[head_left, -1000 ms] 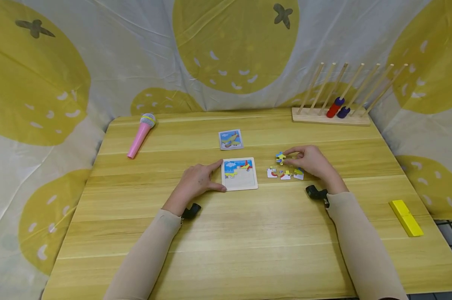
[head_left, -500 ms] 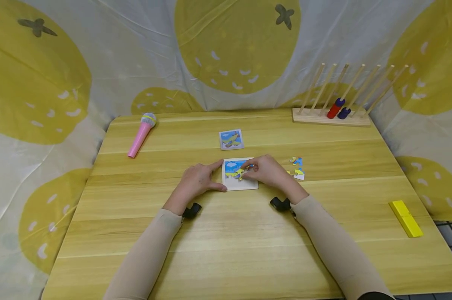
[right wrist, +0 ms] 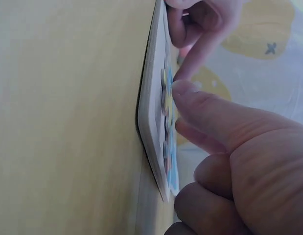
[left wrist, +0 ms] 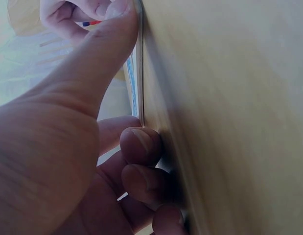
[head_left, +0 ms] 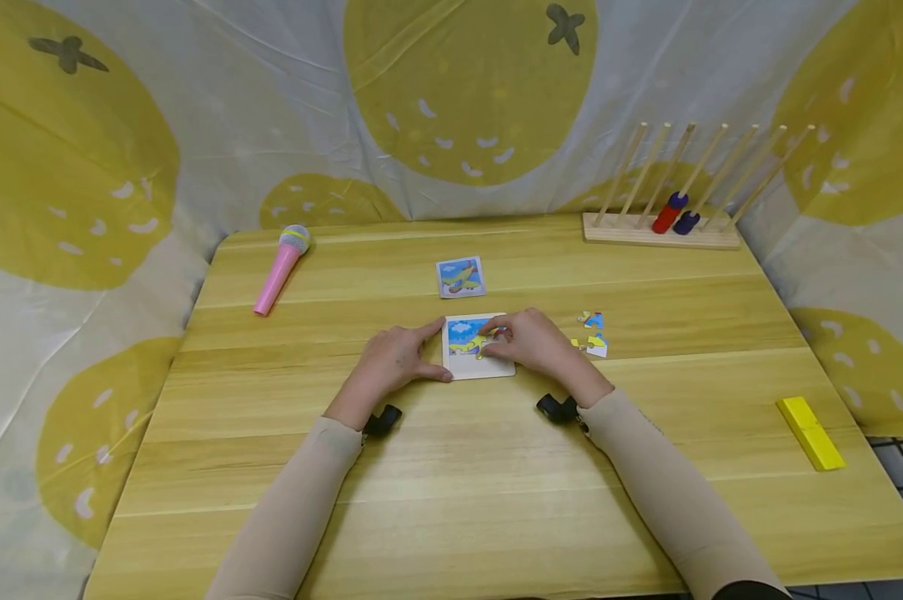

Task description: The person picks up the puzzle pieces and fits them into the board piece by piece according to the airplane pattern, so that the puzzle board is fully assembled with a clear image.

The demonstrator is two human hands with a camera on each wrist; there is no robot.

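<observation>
Wooden table lies beneath the left hand, spread along a puzzle tray. Right hand pinches a yellow piece.

Left hand, thumb beside thin board, bent fingers near wooden tabletop, right hand partly hidden

Pale cloth with large yellow prints behind a wood-grain table, grey tiled floor.
</observation>
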